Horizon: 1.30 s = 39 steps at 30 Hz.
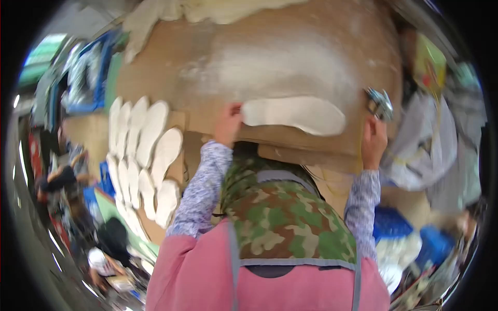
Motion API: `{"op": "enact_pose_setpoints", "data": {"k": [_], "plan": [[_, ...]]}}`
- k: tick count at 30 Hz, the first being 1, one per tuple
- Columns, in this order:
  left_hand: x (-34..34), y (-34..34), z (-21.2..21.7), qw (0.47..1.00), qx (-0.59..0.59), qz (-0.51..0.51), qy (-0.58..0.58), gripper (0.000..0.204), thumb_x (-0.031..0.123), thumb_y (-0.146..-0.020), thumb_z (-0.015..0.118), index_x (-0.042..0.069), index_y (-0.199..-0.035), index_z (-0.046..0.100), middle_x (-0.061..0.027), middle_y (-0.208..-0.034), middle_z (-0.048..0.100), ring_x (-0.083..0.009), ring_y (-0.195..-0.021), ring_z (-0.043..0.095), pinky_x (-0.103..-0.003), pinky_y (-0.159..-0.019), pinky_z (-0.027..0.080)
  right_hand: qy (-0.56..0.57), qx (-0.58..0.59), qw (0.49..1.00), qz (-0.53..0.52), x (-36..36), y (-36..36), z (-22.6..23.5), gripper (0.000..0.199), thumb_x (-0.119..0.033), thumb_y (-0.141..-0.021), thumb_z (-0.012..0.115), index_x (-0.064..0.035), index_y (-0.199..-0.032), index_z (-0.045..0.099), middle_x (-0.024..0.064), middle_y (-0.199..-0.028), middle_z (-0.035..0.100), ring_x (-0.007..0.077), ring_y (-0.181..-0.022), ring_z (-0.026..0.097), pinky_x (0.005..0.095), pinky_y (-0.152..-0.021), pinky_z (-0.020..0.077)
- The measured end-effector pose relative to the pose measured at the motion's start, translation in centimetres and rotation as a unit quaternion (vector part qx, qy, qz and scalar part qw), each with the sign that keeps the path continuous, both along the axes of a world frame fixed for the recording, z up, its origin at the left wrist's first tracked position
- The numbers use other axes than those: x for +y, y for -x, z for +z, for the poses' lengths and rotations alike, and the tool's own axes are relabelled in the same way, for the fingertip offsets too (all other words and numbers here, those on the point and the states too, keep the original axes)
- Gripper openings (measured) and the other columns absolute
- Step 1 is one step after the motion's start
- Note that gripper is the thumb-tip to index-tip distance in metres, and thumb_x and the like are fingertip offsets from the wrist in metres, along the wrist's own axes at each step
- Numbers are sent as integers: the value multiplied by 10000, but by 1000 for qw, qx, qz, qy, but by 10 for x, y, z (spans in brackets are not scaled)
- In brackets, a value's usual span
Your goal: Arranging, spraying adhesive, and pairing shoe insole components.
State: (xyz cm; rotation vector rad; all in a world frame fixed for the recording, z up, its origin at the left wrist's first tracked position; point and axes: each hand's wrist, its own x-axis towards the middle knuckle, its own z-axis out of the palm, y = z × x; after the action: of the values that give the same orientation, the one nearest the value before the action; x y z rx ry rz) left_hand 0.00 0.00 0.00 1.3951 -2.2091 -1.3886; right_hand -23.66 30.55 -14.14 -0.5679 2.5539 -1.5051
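A white insole (pixel 293 115) lies lengthwise near the front edge of a brown board (pixel 171 67). My left hand (pixel 228 123) is closed on the insole's narrower left end, fingertips pinching its rim. At the board's right side, my right hand (pixel 374 136) is wrapped round a small metallic spray gun (pixel 381 105). The gun is apart from the insole, and blur hides its finer parts. A whitish, powdery patch (pixel 285 67) covers the board's surface beyond the insole.
Rows of white insoles (pixel 154 132) lie on a panel to my left. Pale sheet material (pixel 223 9) hangs over the board's far edge. A blue crate (pixel 91 72) stands far left. White plastic bags (pixel 423 140) hang at the right. Another person (pixel 104 262) sits at lower left.
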Motion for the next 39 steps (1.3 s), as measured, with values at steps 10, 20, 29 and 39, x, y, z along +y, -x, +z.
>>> {"op": "enact_pose_setpoints", "data": {"k": [10,20,29,39], "plan": [[167,155,-72,949,288,-69,-105,219,36,-765,529,35,-983,551,-48,-852,543,-131,-810,510,-295,-720,443,-196,-136,951,196,116,123,28,408,-159,-860,644,-2,-1207,498,150,-1085,559,255,-943,555,340,-839,456],[121,3,-16,905,394,157,-26,276,-3,-732,513,28,-1007,516,-19,-817,475,-122,-786,466,-267,-736,410,-85,15,847,524,19,138,77,473,-166,-840,633,7,-1259,496,213,-1154,559,301,-980,576,377,-827,484],[185,-276,-69,776,410,479,-29,369,-14,-719,551,26,-1078,472,-18,-825,477,-100,-757,476,-245,-672,423,-126,-229,771,580,-172,-116,131,360,-179,-823,690,-3,-1080,512,73,-861,605,178,-806,568,294,-743,485],[233,-494,-86,656,318,685,1,399,12,-738,603,25,-1113,466,-54,-889,520,-167,-810,572,-304,-688,530,-69,-204,628,748,-317,-417,86,202,-56,-779,668,-22,-949,565,7,-739,597,65,-657,547,202,-563,420]]}}
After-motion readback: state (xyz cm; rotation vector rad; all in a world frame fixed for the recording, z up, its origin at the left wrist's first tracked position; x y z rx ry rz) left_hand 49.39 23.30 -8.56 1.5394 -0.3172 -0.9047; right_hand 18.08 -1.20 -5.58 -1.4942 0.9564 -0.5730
